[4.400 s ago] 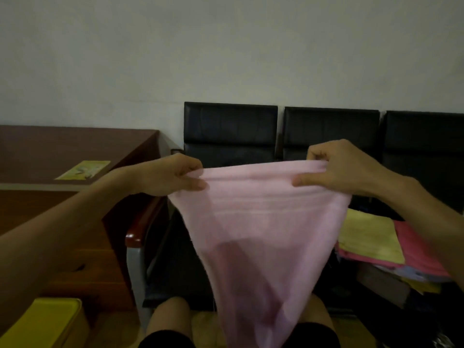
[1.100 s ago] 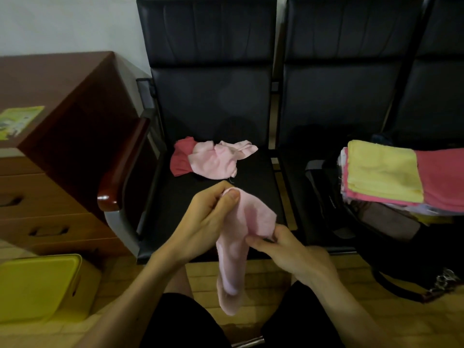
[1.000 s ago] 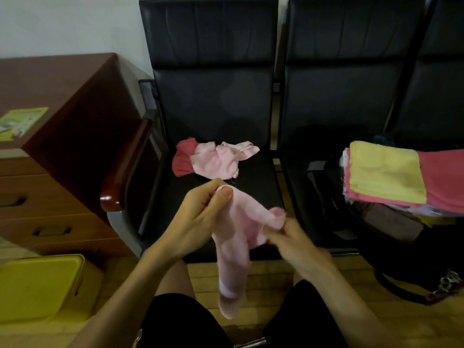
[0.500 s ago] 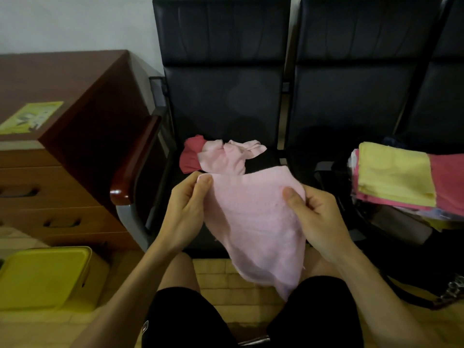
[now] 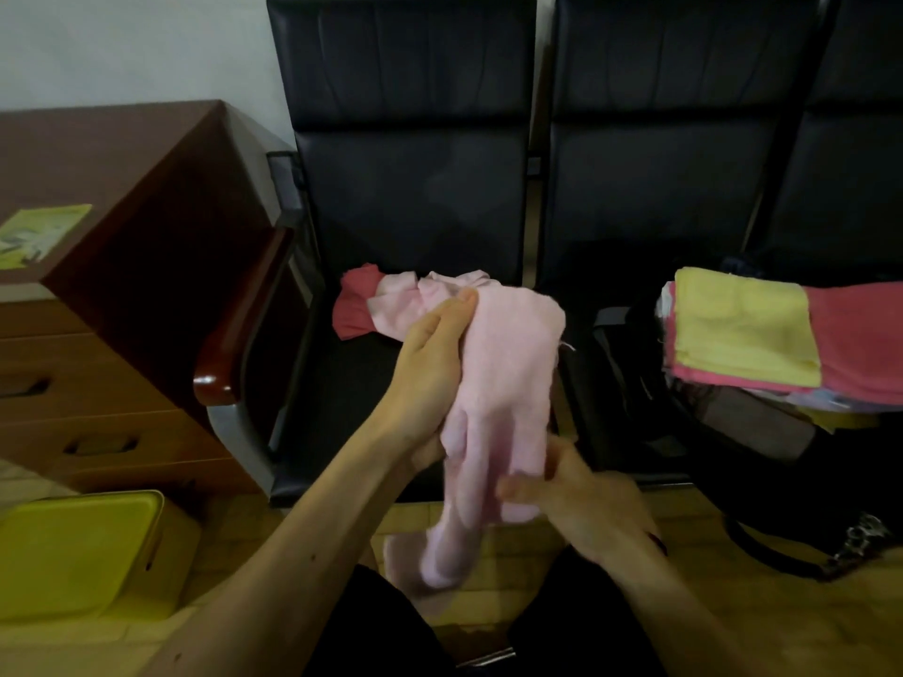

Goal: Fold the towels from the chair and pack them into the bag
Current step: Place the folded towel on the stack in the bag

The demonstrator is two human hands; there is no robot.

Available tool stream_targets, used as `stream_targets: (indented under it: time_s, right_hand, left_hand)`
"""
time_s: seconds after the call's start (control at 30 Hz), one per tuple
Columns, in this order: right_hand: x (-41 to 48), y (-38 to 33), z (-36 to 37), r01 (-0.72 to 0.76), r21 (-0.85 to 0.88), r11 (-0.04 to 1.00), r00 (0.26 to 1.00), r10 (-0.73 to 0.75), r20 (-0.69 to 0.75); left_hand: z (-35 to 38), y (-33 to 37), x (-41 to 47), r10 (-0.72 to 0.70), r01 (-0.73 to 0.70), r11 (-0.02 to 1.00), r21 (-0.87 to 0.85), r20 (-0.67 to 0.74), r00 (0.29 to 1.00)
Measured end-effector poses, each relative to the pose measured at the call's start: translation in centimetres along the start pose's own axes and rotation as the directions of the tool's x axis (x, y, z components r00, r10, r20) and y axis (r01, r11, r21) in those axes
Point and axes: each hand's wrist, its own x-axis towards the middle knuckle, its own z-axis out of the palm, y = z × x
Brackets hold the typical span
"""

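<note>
I hold a light pink towel (image 5: pixel 508 383) in front of me, above my knees. My left hand (image 5: pixel 430 364) grips its upper left edge, fingers pointing up. My right hand (image 5: pixel 581 505) pinches the towel's lower part, blurred by motion. The towel's bottom end hangs loose between my legs. On the black chair seat (image 5: pixel 361 383) behind it lie a crumpled pink towel (image 5: pixel 415 305) and a dark red one (image 5: pixel 354 310). To the right, a stack of folded towels, yellow (image 5: pixel 742 324) and red on top, sits on the open black bag (image 5: pixel 762 461).
A brown wooden cabinet (image 5: pixel 112 285) with drawers stands at the left, a yellow-green paper (image 5: pixel 41 232) on top. A yellow bin (image 5: pixel 83 554) sits on the floor at lower left. More black chair seats run to the right.
The towel was spread between both hands half a second ago. Now my right hand has dropped to the lower part and the towel hangs narrower and longer from my left hand.
</note>
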Motion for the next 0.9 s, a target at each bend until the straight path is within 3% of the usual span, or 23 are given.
stream_targets:
  time_s: [0.23,0.33,0.43,0.63,0.8,0.9]
  right_hand:
    - [-0.4,3.2,1.7,-0.148,0.100,0.984,0.987,0.153,-0.051]
    - [-1.3,1.0,1.0,-0.253,0.272,0.929,0.967,0.248,0.053]
    - [-1.8,-1.4,0.0,-0.286,0.564,0.775,0.956,0.188,0.226]
    - [-1.5,-5.3,0.3,-0.094,0.702,0.706,0.990,-0.009,0.141]
    - [-0.8,-6.9,0.1,-0.011,0.767,0.642,0.999,-0.029,0.039]
    - [-0.5,-6.8,-0.2,-0.011,0.776,0.631,1.000,0.016,0.001]
  left_hand:
    - [-2.4,1.6,1.4,0.049,-0.036,0.996,0.083,-0.167,0.985]
    - [-4.9,2.5,3.0,0.050,0.006,0.984,0.179,-0.305,0.951]
    - [-8.6,2.0,5.4,-0.091,0.138,0.987,0.078,-0.432,0.897]
    - [-9.8,-5.5,4.3,-0.436,0.368,0.869,-0.330,-0.161,0.886]
    - [-6.3,-9.9,0.1,-0.327,0.305,0.841,-0.447,0.029,0.945]
    - [-4.2,-10.3,-2.5,-0.459,0.477,0.789,-0.386,0.145,0.876]
